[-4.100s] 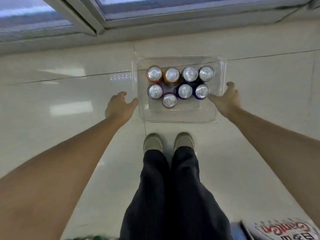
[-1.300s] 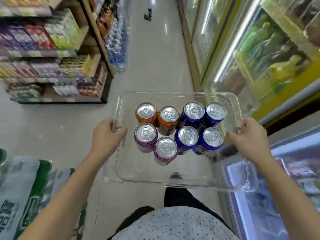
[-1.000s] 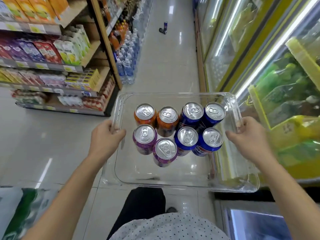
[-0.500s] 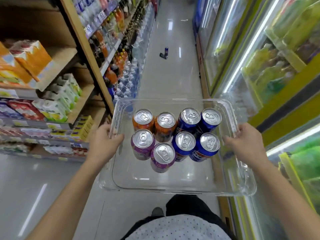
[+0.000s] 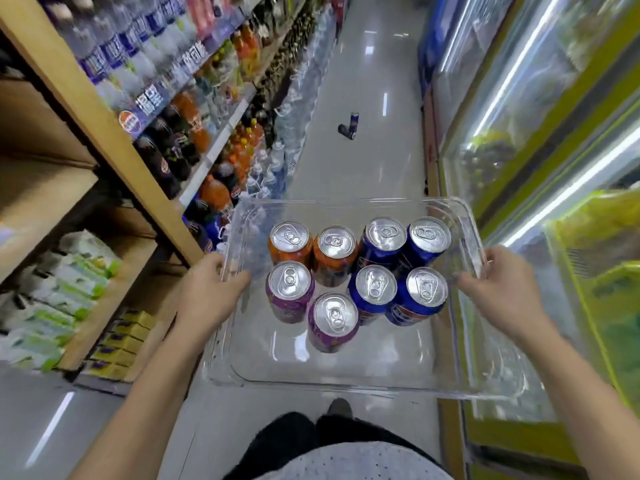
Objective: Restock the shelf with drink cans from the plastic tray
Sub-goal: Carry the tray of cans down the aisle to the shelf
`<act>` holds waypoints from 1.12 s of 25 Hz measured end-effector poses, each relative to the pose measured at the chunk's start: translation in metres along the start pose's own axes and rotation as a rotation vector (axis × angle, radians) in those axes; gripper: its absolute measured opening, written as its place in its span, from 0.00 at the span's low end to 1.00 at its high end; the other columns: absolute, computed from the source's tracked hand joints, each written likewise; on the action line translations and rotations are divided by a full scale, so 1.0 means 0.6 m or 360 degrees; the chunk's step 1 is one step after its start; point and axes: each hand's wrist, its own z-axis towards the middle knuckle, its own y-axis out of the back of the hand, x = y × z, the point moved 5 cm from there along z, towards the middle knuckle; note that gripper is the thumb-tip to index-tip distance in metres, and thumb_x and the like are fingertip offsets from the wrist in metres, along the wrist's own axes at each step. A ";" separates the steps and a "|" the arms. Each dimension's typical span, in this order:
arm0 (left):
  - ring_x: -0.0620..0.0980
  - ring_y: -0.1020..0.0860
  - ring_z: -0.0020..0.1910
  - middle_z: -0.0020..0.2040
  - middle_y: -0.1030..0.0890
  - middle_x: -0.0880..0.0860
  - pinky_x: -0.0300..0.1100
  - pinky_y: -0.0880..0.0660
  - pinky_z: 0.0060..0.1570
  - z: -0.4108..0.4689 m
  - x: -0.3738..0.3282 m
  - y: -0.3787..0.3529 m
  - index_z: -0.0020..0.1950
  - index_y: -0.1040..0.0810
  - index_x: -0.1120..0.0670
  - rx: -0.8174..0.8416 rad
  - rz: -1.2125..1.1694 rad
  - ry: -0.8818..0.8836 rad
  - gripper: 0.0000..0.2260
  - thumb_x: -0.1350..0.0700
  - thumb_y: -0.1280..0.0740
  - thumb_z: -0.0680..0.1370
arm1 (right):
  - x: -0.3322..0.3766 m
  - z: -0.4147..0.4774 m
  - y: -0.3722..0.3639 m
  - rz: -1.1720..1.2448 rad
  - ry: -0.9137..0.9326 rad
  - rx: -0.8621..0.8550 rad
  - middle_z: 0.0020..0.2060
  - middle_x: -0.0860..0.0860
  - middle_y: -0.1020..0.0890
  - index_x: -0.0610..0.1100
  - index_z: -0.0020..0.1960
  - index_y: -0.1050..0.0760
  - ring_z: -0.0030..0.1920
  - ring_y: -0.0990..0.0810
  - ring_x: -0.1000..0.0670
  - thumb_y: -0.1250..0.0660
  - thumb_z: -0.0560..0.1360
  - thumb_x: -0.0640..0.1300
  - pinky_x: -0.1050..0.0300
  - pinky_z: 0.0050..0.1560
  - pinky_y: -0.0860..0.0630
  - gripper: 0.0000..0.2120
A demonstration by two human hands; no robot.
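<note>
Head cam looks down on a clear plastic tray (image 5: 346, 377) carried out in front of the person, over the aisle floor (image 5: 363, 161). Left hand (image 5: 207, 292) is curled round the tray's left rim, thumb hooked over the top edge. Right hand (image 5: 498, 289) does the same on the right rim, fingers wrapped under it. So both are clamped on the tray, neither is loose. Inside, eight drink cans (image 5: 349, 271) stand upright, bunched toward the far end: two orange, two purple, four blue, mostly touching. Shelf (image 5: 114, 133) full of bottles runs along the left, lit coolers (image 5: 519, 109) on the right. Two dark cans (image 5: 349, 126) sit on the floor further down.
</note>
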 end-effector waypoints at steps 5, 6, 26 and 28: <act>0.47 0.29 0.28 0.30 0.23 0.56 0.37 0.36 0.27 0.213 -0.079 -0.071 0.35 0.25 0.60 -0.0041 0.0000 0.0006 0.08 0.58 0.30 0.72 | 0.052 0.252 -0.039 -0.0034 0.0128 0.0012 0.32 0.43 0.22 0.37 0.39 0.26 0.34 0.25 0.43 0.28 0.67 0.38 0.54 0.32 0.32 0.08; 0.46 0.29 0.28 0.30 0.24 0.53 0.39 0.37 0.27 0.258 -0.091 -0.085 0.34 0.26 0.57 -0.0047 -0.0003 0.0018 0.09 0.57 0.30 0.72 | 0.059 0.302 -0.053 -0.0037 0.0142 0.0014 0.33 0.42 0.21 0.36 0.40 0.26 0.35 0.24 0.41 0.27 0.67 0.38 0.52 0.33 0.31 0.08; 0.46 0.28 0.27 0.26 0.28 0.47 0.35 0.35 0.27 0.954 -0.296 -0.325 0.31 0.29 0.53 -0.0720 -0.0045 0.0619 0.12 0.56 0.29 0.71 | 0.322 1.301 -0.368 -0.0078 0.0803 0.0486 0.27 0.46 0.29 0.42 0.35 0.33 0.29 0.29 0.42 0.27 0.68 0.38 0.54 0.31 0.39 0.14; 0.50 0.30 0.27 0.26 0.28 0.48 0.39 0.38 0.26 0.961 -0.308 -0.356 0.34 0.28 0.56 -0.0837 -0.0058 0.0738 0.10 0.58 0.28 0.72 | 0.357 1.373 -0.405 -0.0020 0.0937 0.0614 0.25 0.48 0.30 0.44 0.32 0.36 0.27 0.31 0.49 0.27 0.68 0.36 0.55 0.29 0.44 0.17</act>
